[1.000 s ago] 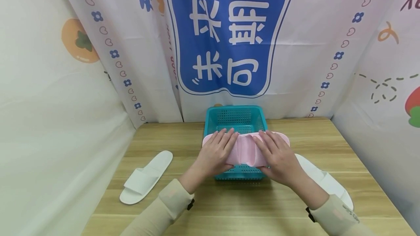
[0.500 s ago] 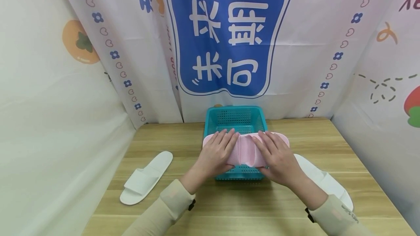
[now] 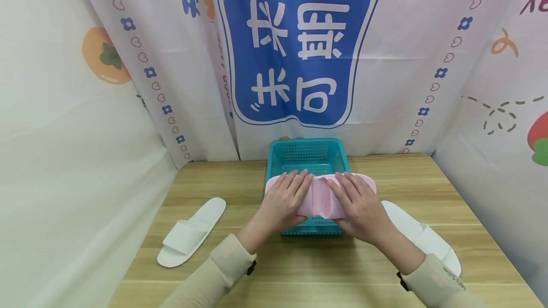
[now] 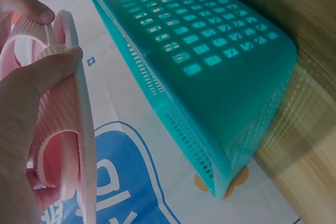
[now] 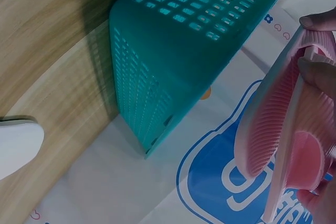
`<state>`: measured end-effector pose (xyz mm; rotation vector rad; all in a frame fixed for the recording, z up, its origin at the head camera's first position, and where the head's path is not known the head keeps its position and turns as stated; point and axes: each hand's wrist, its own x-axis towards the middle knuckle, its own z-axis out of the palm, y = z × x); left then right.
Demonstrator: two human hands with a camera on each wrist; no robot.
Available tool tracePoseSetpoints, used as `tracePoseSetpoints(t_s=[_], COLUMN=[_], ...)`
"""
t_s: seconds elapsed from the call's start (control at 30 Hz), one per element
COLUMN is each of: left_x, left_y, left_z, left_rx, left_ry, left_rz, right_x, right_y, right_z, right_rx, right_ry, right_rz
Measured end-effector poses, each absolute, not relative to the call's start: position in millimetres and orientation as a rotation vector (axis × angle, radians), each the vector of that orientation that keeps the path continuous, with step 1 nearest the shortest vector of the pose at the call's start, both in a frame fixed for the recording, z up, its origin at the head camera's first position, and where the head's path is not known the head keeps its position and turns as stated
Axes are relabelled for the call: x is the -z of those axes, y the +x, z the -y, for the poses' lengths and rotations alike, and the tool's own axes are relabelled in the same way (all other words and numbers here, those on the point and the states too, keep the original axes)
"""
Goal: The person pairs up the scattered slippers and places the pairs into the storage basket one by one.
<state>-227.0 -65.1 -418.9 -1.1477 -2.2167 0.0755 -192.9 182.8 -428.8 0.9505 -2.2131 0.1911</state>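
Note:
A pair of pink slippers (image 3: 322, 197) with ribbed straps is held level over the front of a teal plastic basket (image 3: 306, 149). My left hand (image 3: 281, 203) grips the left part of the pair, fingers over the top and thumb below. On the other side, my right hand (image 3: 362, 209) holds the right part the same way. The right wrist view shows the two pink soles (image 5: 262, 129) lying close together, with a narrow gap between them at one end. Seen from the left wrist, the slippers (image 4: 60, 114) are beside and above the basket's rim (image 4: 173, 108).
One white slipper (image 3: 191, 232) lies on the wooden table (image 3: 317, 274) to the left. Another white slipper (image 3: 421, 236) lies to the right, partly behind my right forearm. Printed cloth (image 3: 394, 89) hangs behind the basket and along both sides.

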Motion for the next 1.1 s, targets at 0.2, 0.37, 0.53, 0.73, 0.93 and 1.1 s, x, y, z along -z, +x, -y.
tracePoseSetpoints(t_s=[0.2,0.37,0.53,0.73,0.93,1.1], left_x=[419,418,416,417,417,416], left_y=[-228,-229,-229,-230,-231,-233], left_z=[65,66,67,68,71,74], left_rx=[-0.066,-0.051,-0.039,-0.015,0.018,0.051], left_ry=[-1.153,-1.161,-1.168,-1.182,-1.203,-1.229], left_rz=[2.203,2.193,2.173,2.159,2.16,2.167], right_x=[428,425,424,424,420,418], right_y=[-193,-193,-193,-193,-192,-192], right_z=[-183,-184,-184,-186,-191,-198], right_rx=[-0.182,-0.17,-0.168,-0.175,-0.178,-0.181], right_ry=[0.952,0.949,0.961,0.978,1.018,1.084], right_rz=[2.214,2.227,2.222,2.221,2.233,2.26])
